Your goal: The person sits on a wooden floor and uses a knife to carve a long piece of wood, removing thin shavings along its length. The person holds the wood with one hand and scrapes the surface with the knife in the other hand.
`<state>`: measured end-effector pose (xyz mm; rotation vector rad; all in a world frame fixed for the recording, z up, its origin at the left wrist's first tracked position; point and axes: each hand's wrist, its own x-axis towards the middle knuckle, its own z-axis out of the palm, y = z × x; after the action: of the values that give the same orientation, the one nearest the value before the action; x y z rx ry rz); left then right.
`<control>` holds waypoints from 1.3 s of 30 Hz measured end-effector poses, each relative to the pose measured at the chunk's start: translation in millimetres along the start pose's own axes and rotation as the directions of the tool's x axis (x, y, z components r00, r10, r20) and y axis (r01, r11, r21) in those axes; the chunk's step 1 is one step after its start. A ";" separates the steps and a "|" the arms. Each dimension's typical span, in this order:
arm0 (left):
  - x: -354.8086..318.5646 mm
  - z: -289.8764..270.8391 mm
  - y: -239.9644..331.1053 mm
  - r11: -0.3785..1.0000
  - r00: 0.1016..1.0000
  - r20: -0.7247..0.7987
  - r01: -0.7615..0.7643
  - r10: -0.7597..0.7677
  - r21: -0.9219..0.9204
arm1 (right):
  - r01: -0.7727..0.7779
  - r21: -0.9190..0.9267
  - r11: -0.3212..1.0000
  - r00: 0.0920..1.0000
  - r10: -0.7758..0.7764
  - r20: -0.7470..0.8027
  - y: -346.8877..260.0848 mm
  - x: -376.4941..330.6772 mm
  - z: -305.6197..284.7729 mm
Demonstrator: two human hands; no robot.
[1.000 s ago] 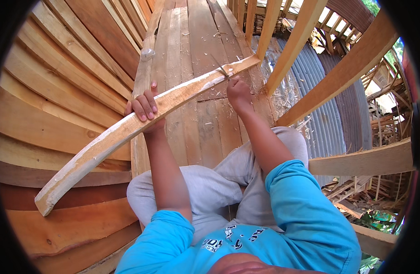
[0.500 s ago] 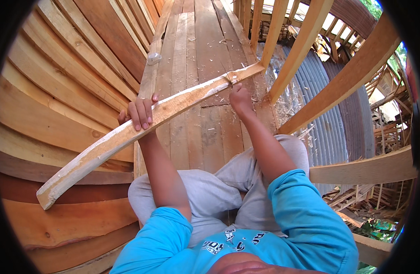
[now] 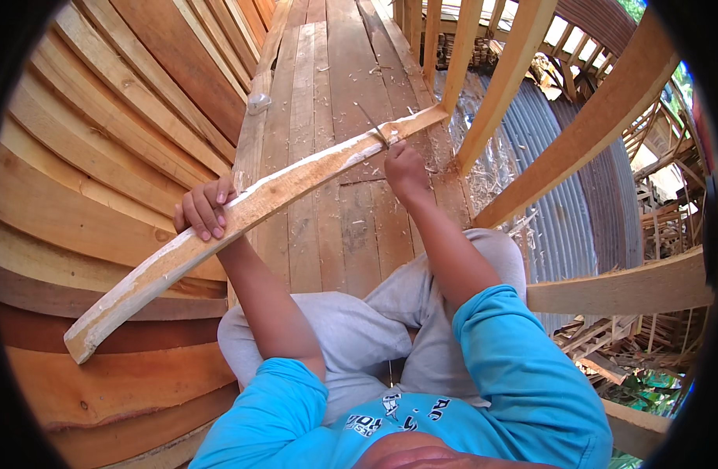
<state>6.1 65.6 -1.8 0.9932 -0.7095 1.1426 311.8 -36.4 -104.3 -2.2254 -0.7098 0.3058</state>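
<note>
A long, slightly curved wooden beam (image 3: 296, 185) slants across in front of me, from the lower left up to the far right, with whitish patches along its upper edge. Over its left part my left hand (image 3: 207, 208) is closed, fingers on top. My right hand (image 3: 406, 166) is a fist just below the beam's far right part. From that fist a thin, dark, blade-like tool (image 3: 368, 117) points up and left across the beam; its handle is hidden in my fingers.
Wood shavings lie scattered over the plank floor (image 3: 304, 133). Curved plank walling (image 3: 101, 172) rises on my left. Upright wooden ribs (image 3: 496, 94) stand at right, with corrugated metal sheets (image 3: 554, 195) beyond. A small clear object (image 3: 259, 102) sits near the left planks.
My left hand has slid left and nearer along the beam. My right hand has shifted slightly left, and the blade-like tool now shows more plainly. The beam has hardly moved.
</note>
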 end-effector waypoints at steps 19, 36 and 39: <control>-12.2 23.0 58.6 0.972 0.976 -0.081 -0.191 0.203 0.135 | 0.066 0.050 0.997 0.995 -0.070 0.072 -10.9 -4.2 -15.3; -17.7 59.7 30.9 0.872 0.845 -0.442 -0.056 0.301 0.487 | 0.247 -0.134 0.960 0.967 -0.253 -0.032 -3.0 -15.3 9.2; -12.0 57.4 19.0 0.906 0.863 -0.433 -0.062 0.260 0.419 | 0.016 -0.036 0.999 0.981 -0.023 -0.193 14.3 13.2 12.2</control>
<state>-14.1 10.4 16.6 0.9296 -0.1583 1.6551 323.1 -29.4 -123.0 -2.2418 -0.6349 0.0665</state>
